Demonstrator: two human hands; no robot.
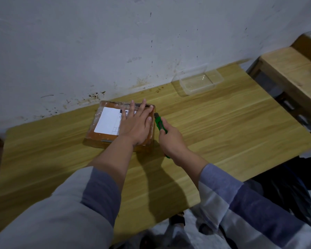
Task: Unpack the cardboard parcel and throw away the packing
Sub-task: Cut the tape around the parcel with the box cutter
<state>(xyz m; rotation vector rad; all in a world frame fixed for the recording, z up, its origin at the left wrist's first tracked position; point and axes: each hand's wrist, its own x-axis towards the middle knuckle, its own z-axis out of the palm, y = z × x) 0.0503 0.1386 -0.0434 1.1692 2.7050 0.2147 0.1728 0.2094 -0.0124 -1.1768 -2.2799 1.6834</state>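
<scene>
A flat brown cardboard parcel [104, 137] wrapped in clear tape lies on the wooden table [223, 126] close to the wall. A white shipping label [108, 122] covers its top. My left hand [136, 123] lies flat on the parcel's right half, fingers spread, pressing down. My right hand [172, 142] grips a green utility knife [159, 123]. The knife's tip touches the parcel's right side edge near the far corner.
A clear plastic container [197, 81] stands on the table at the back right by the stained wall. A second wooden table [293, 72] is to the right. A black bag [285, 193] sits on the floor at the right, below the table edge.
</scene>
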